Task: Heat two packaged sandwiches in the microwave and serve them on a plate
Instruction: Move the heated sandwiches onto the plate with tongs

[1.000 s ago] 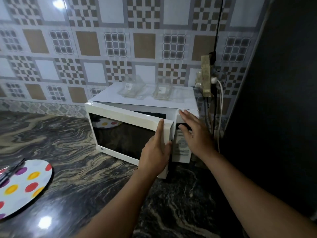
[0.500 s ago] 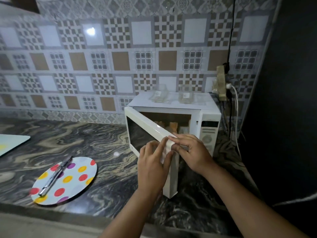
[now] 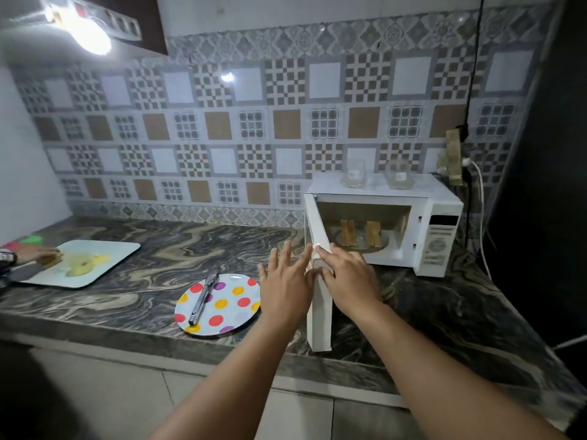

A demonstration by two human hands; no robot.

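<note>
The person's left grip (image 3: 287,282) lies flat against the outer face of the microwave door (image 3: 318,281), its fingers straight and spread, clamped on nothing. The right grip (image 3: 347,277) rests on the door's free edge from the other side, fingers stretched along the top corner with the thumb side against the edge; whether any finger curls behind the edge cannot be told. The door stands swung wide, edge-on to the camera, between the two grips.

Beyond the right grip sits the white microwave (image 3: 438,230) on the marbled bench (image 3: 158,242), its cavity showing. Inside, on the glass turntable, two sandwiches (image 3: 360,233) stand upright side by side, just apart. On the microwave's top, farther back, stand two clear plastic sandwich packages (image 3: 374,176).

Just beside the left grip, to its left, a polka-dot plate (image 3: 228,303) lies on the bench near its front edge, with a pair of metal tongs (image 3: 201,296) lying across it. Well to the left of both grips a white cutting board (image 3: 104,258) carries yellow food pieces, and another person's hand (image 3: 35,254) rests at its far left end.
</note>
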